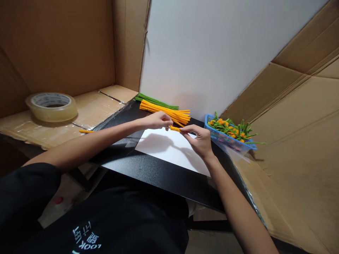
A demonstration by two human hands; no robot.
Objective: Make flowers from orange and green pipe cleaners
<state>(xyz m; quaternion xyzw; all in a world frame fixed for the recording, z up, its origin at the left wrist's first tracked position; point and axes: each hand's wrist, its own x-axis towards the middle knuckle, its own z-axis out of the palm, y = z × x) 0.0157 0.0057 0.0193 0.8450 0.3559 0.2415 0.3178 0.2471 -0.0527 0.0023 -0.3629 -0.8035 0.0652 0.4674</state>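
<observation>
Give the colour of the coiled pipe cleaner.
The coiled pipe cleaner is orange-yellow, clearest in the head view.

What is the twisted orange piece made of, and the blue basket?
The twisted orange piece looks like a pipe cleaner: matte, fuzzy fibres, probably around thin wire, since it holds its coils. The blue basket is probably moulded plastic, slightly glossy, with a regular pattern of holes in its wall.

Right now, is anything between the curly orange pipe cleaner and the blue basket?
Yes. The right-hand grip is in the way. It pinches the coiled orange pipe cleaner and sits between it and the blue plastic basket, on the basket's side.
</observation>
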